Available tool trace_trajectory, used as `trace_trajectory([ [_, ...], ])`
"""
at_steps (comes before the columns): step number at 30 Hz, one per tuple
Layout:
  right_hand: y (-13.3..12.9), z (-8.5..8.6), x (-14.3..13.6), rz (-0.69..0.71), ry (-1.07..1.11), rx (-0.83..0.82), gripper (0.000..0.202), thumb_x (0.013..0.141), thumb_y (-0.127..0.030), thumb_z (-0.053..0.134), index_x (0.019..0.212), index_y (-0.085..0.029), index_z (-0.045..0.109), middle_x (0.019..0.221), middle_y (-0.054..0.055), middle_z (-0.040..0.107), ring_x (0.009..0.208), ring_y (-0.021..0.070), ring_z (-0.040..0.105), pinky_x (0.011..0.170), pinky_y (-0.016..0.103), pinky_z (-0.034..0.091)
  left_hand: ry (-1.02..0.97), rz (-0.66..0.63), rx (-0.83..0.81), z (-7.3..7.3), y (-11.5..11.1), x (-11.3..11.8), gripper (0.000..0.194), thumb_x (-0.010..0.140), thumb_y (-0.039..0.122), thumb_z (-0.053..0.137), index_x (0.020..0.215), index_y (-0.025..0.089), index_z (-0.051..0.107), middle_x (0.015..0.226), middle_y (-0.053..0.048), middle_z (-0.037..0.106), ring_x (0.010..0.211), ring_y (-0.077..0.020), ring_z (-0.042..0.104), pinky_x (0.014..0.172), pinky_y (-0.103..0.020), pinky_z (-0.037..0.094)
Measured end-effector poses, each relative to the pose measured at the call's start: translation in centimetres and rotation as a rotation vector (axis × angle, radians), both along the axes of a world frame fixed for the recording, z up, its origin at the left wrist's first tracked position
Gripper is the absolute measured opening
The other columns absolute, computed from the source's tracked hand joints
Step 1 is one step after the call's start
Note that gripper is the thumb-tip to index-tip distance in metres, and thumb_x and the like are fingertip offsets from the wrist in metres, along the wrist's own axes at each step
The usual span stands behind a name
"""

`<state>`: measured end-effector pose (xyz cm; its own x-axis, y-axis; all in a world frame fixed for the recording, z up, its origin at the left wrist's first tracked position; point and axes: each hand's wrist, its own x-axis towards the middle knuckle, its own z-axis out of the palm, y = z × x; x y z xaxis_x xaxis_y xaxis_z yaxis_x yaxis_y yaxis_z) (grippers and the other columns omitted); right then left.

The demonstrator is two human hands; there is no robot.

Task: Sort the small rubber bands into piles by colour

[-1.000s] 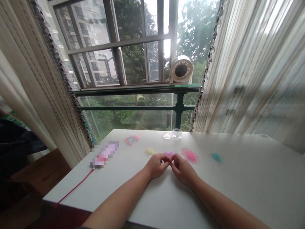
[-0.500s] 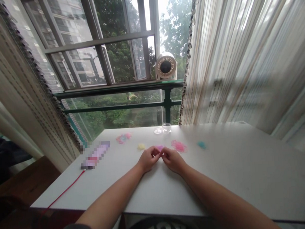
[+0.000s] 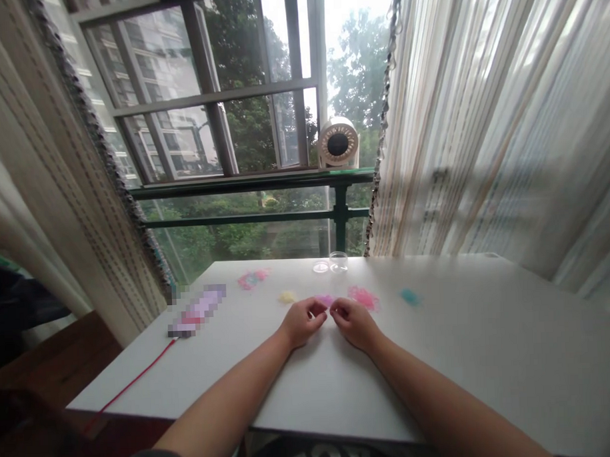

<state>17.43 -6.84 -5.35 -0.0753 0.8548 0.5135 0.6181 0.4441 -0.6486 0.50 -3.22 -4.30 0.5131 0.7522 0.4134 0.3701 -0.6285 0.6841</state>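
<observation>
My left hand (image 3: 304, 322) and my right hand (image 3: 357, 323) rest on the white table (image 3: 464, 356), a small gap between them. On each, the thumb and forefinger curl together in a pinch; anything between the tips is too small to make out. A purple pile (image 3: 324, 300) of small bits lies just beyond the fingertips, partly hidden. Past my right hand is a pink pile (image 3: 363, 298), its edges showing thin loops like small rubber bands. A pale yellow pile (image 3: 288, 296) sits beyond my left hand. Further right lies a teal pile (image 3: 411, 296).
A mixed pink and blue pile (image 3: 254, 278) lies at the back left. Near the far edge stand a clear round container (image 3: 338, 262) and a clear lid (image 3: 320, 266). A blurred-out phone-like device (image 3: 198, 311) with a red cable (image 3: 137, 377) is at left. A white fan (image 3: 339, 144) stands by the window.
My hands have drawn slightly apart; their fingertips met before. The whole view has shifted a little, with everything lower and to the right. The piles appear unmoved on the table.
</observation>
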Motion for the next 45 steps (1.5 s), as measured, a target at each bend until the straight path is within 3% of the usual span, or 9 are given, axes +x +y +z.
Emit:
trace_trajectory([
  [11, 0.39, -0.24, 0.18, 0.035, 0.002, -0.018, 0.01, 0.073, -0.022, 0.052, 0.069, -0.018, 0.059, 0.052, -0.003, 0.048, 0.051, 0.0116, 0.043, 0.05, 0.023, 0.031, 0.031, 0.025, 0.062, 0.2, -0.13, 0.17, 0.014, 0.076, 0.024, 0.056, 0.08, 0.014, 0.065, 0.075, -0.002, 0.067, 0.064, -0.0108, 0.056, 0.061, -0.022, 0.042],
  [40, 0.05, 0.52, 0.56, 0.04, 0.123, -0.081, 0.007, 0.069, -0.02, 0.053, 0.068, -0.017, 0.058, 0.052, -0.005, 0.046, 0.051, 0.01, 0.042, 0.049, 0.021, 0.033, 0.02, 0.004, -0.005, 0.37, 0.28, -0.15, 0.018, 0.075, 0.03, 0.057, 0.078, 0.014, 0.064, 0.072, -0.002, 0.065, 0.061, -0.0107, 0.053, 0.057, -0.021, 0.042],
  [45, -0.02, 0.5, 0.56, 0.056, 0.122, -0.095, 0.01, 0.069, -0.02, 0.054, 0.075, -0.016, 0.06, 0.053, -0.005, 0.046, 0.049, 0.0093, 0.041, 0.048, 0.021, 0.031, 0.02, 0.01, -0.001, 0.36, 0.33, -0.13, 0.019, 0.075, 0.032, 0.058, 0.077, 0.014, 0.064, 0.072, -0.003, 0.065, 0.06, -0.0108, 0.053, 0.057, -0.021, 0.042],
])
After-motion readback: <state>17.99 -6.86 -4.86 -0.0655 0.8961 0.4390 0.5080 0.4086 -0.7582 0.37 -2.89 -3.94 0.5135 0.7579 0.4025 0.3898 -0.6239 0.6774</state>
